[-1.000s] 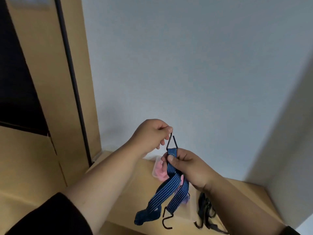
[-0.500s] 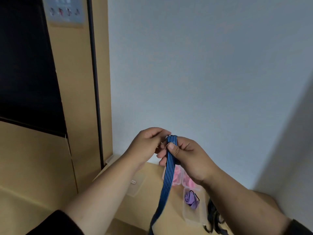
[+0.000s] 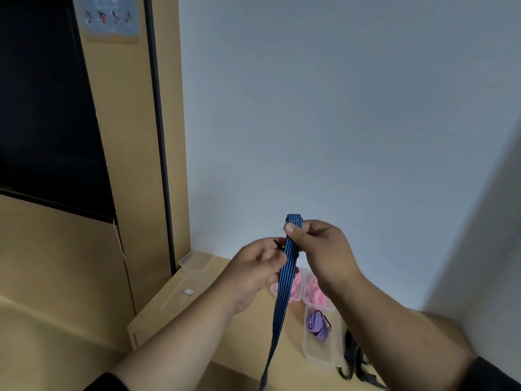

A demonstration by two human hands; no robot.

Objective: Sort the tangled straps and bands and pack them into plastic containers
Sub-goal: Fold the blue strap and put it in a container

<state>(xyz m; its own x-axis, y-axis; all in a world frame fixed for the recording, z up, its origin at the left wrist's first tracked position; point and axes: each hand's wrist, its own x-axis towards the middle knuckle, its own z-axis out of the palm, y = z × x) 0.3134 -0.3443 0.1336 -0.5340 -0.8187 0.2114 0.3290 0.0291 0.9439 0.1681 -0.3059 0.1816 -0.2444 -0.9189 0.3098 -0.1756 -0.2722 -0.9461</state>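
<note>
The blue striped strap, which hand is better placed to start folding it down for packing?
Probably the left hand. The right hand already pinches the top of the blue striped strap, anchoring it, while the left sits lower beside the hanging length, nearest the free part.

pale wall (image 3: 338, 108) behind; wooden table (image 3: 242, 334) below; poster (image 3: 108, 16) upper left on wooden panel (image 3: 124, 136).

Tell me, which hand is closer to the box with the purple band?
Right. The right hand is raised almost straight above the box with the purple band, pinching the blue strap; the left hand is farther left.
</note>
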